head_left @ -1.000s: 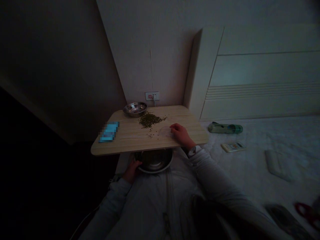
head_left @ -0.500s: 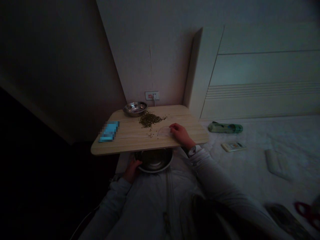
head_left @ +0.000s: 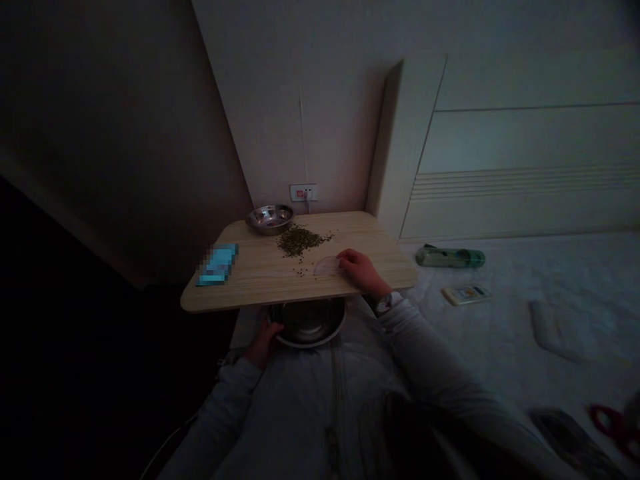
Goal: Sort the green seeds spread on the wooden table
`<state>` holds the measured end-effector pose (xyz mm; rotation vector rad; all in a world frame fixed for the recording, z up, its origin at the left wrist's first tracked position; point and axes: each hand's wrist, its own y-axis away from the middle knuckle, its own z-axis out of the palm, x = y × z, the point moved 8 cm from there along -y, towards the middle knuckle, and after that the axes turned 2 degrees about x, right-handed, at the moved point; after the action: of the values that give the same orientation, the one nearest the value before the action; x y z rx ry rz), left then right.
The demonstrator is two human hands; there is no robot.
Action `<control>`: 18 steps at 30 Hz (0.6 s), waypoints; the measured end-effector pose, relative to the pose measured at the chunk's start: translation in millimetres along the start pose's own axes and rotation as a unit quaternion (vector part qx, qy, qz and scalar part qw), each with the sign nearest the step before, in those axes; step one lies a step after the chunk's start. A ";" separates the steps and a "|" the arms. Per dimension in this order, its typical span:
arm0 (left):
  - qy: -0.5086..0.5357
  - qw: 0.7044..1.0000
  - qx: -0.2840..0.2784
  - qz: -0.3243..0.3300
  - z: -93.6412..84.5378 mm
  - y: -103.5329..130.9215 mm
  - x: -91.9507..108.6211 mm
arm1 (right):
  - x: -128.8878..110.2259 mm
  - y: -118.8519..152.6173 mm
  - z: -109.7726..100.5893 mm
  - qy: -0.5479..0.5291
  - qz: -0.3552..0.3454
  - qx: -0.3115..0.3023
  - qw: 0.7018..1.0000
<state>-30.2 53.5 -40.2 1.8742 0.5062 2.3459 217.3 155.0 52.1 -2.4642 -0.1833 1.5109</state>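
My right hand [head_left: 361, 270] pinches a thin, clear, curved-edged piece [head_left: 327, 266] held at the wooden board's surface. Behind it, a loose heap of small greenish-brown grains [head_left: 299, 241] is spread on the board [head_left: 250, 283], with a few strays nearer the front edge. Below that edge, my left hand [head_left: 266, 341] grips the left rim of a large metal bowl [head_left: 310, 339] at my lap; the board hides the bowl's far part. A smaller metal bowl [head_left: 270, 219] stands at the board's back left corner.
A blurred blue-screened device [head_left: 218, 265] lies on the board's left. On the white bedding at right are a green bottle [head_left: 450, 257], a phone [head_left: 467, 295], a pale packet [head_left: 555, 330] and red-handled scissors [head_left: 607, 421]. A wall socket [head_left: 303, 193] is behind.
The clear piece in my right hand has tilted slightly and shows more plainly against the board. Both hands stay in nearly the same places.
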 end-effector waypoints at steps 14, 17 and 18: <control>-0.030 0.999 -0.036 -0.010 4.1 2.8 -3.3 | -3.1 1.5 5.6 0.064 -0.022 -0.017 0.998; -0.089 0.995 -0.050 0.015 7.4 4.6 1.4 | -4.0 2.0 8.0 0.074 -0.022 -0.025 0.997; -0.100 0.994 -0.046 0.027 7.9 5.1 3.4 | -3.9 1.9 8.9 0.077 -0.022 -0.028 0.996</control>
<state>-22.7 51.2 -33.9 2.0741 0.3258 2.1402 207.6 153.5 51.1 -2.5897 -0.2520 1.3079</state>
